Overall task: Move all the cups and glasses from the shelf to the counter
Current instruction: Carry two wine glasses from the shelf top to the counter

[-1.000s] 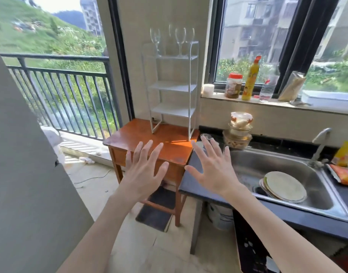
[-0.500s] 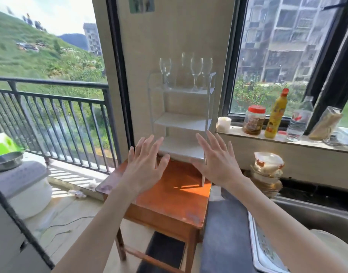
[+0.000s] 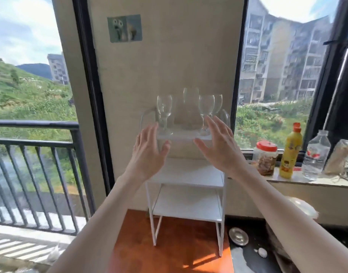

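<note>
A white three-tier shelf point(image 3: 186, 178) stands on an orange wooden table point(image 3: 175, 251). On its top tier stand several clear wine glasses: one at the left point(image 3: 164, 109), one at the back middle point(image 3: 191, 103), one at the front right point(image 3: 206, 107) and another behind it point(image 3: 218, 102). My left hand point(image 3: 147, 152) is raised, fingers spread, just below and in front of the left glass. My right hand point(image 3: 220, 144) is raised and open beside the right glass's stem, holding nothing. The two lower tiers hold nothing.
A dark counter point(image 3: 248, 259) lies right of the table, with a small metal lid point(image 3: 238, 236) on it. The window sill holds a red-lidded jar point(image 3: 266, 157), a yellow bottle point(image 3: 290, 152), a water bottle point(image 3: 316, 156) and a bag. A balcony railing point(image 3: 35, 142) is at left.
The view has come closer to the shelf and tilted up. Both hands have risen from the lowest tier's height to the top tier, close to the glasses.
</note>
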{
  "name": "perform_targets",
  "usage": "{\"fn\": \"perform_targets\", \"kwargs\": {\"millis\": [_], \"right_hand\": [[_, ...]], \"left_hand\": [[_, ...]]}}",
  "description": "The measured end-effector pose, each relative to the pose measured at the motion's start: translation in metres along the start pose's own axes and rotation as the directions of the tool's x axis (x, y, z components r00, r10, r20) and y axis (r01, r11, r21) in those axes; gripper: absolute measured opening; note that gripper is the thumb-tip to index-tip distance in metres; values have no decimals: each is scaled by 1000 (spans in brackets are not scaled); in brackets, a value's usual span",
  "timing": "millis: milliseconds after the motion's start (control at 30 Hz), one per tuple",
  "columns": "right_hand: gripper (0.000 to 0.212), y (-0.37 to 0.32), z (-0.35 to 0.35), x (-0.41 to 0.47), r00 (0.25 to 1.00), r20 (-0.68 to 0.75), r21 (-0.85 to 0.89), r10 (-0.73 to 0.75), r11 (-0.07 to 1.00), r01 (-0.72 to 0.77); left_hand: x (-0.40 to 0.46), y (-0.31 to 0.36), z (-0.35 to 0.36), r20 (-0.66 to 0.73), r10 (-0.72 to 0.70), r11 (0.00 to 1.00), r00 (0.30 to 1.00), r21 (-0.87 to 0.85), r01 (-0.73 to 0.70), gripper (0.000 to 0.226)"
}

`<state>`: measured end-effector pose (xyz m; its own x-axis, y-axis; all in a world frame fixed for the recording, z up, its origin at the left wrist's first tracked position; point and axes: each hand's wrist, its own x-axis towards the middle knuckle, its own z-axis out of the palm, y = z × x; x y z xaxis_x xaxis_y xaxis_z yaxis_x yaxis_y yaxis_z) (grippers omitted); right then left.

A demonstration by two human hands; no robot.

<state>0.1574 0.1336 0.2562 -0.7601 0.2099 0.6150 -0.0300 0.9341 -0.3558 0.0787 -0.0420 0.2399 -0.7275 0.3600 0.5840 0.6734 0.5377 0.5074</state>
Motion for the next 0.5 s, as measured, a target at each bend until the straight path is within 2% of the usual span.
{"fn": "perform_targets", "kwargs": {"millis": [200,333,500], "right_hand": [[73,0,14,73,970,-165,167,178,974,-150],[71,1,24,106,911,-303,234,280,949,-213],[79,16,41,132,873,-348,227,342,934,-275]], "left_hand": [[72,-19,11,-98,-19,968,995,-249,-6,64],[110,-23,20,-153,-81,958,985,-286,34,69],[144,-24,32,-175,-117,947,978,-317,57,78]]}}
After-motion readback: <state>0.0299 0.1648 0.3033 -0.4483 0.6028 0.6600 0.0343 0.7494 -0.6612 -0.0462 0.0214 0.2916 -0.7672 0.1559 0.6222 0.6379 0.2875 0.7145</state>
